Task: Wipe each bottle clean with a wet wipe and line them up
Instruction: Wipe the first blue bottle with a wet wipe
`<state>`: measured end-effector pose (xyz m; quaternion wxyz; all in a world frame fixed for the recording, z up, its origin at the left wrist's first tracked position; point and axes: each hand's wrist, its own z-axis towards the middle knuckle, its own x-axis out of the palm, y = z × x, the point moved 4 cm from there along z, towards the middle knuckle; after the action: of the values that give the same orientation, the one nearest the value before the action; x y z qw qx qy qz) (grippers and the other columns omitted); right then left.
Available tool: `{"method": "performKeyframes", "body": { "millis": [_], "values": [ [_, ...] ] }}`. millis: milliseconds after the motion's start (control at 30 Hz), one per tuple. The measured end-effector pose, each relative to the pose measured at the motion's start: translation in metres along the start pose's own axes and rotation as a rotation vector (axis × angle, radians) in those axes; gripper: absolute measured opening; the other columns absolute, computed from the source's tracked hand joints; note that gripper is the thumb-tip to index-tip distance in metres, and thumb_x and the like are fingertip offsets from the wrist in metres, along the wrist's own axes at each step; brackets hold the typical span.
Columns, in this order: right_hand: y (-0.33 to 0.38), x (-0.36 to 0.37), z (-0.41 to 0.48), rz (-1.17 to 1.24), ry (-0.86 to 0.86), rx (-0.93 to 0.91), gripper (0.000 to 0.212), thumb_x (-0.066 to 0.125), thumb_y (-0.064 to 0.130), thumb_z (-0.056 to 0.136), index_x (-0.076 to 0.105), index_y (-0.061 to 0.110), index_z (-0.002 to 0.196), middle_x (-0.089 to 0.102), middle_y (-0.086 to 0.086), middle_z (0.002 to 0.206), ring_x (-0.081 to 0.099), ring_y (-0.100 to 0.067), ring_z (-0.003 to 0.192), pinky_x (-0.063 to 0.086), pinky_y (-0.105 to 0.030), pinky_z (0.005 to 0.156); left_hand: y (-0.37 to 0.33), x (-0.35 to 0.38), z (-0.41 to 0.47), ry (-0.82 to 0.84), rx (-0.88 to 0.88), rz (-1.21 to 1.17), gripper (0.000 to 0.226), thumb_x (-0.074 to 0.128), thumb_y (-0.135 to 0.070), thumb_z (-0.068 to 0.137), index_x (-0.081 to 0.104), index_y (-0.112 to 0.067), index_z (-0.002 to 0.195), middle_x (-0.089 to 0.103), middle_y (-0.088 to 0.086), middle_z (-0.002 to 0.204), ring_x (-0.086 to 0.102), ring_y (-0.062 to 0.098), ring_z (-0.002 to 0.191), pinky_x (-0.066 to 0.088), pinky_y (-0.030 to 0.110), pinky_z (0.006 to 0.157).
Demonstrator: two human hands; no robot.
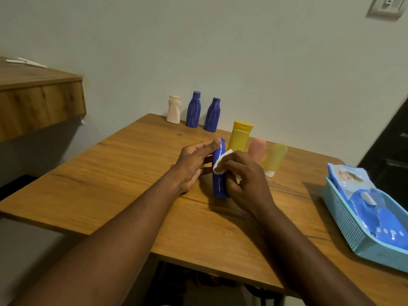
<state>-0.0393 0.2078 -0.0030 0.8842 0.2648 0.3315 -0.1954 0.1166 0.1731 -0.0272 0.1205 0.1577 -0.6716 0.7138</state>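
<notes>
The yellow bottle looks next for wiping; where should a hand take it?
Probably its upper body under the cap, from above: the yellow bottle stands upright, top free, with the pink tube close on its right and the blue bottle held in front.

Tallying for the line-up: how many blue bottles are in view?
3. The first blue bottle and second blue bottle stand by the wall, right of the white bottle. The left hand grips the third blue bottle; the right hand presses a wipe to it. None looks hidden.
</notes>
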Motion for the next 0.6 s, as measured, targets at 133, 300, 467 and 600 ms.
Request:
{"method": "performKeyframes", "body": {
  "millis": [133,300,467,600],
  "values": [
    [-0.002,-0.001,0.0,0.032,-0.084,0.045,0.021,0.065,0.011,0.086,0.074,0.014,0.105,0.066,0.0,0.112,0.06,-0.014,0.106,0.057,-0.032,0.081,0.0,-0.001,0.001,0.002,-0.005,-0.025,0.037,0.075,-0.036,0.094,0.07,-0.016,0.125,0.08,0.005,0.11,0.074,0.022,0.106,0.062,0.035,0.079],
    [-0.01,-0.003,0.001,0.026,-0.135,0.1,0.037,0.067,0.001,0.089,0.07,0.014,0.124,0.063,-0.003,0.123,0.058,-0.015,0.114,0.057,-0.033,0.089,0.001,0.001,0.002,0.011,0.0,-0.032,0.045,0.075,-0.036,0.094,0.069,-0.012,0.131,0.077,0.009,0.119,0.073,0.025,0.11,0.062,0.037,0.083],
    [0.004,0.0,-0.001,0.017,0.013,0.016,0.032,0.05,0.036,0.08,0.074,0.019,0.093,0.064,0.006,0.107,0.056,-0.012,0.105,0.052,-0.028,0.079,0.001,0.0,0.003,-0.021,-0.013,-0.023,0.044,0.076,-0.038,0.093,0.069,-0.014,0.129,0.079,0.007,0.116,0.073,0.026,0.112,0.062,0.04,0.086],
    [-0.004,-0.003,0.001,0.046,-0.075,0.077,0.02,0.053,0.026,0.083,0.072,0.018,0.085,0.064,0.005,0.098,0.058,-0.013,0.094,0.054,-0.037,0.073,0.001,-0.001,0.003,-0.03,-0.007,-0.026,0.043,0.077,-0.037,0.093,0.07,-0.014,0.129,0.078,0.007,0.117,0.072,0.026,0.112,0.062,0.037,0.083]
  ]
}}
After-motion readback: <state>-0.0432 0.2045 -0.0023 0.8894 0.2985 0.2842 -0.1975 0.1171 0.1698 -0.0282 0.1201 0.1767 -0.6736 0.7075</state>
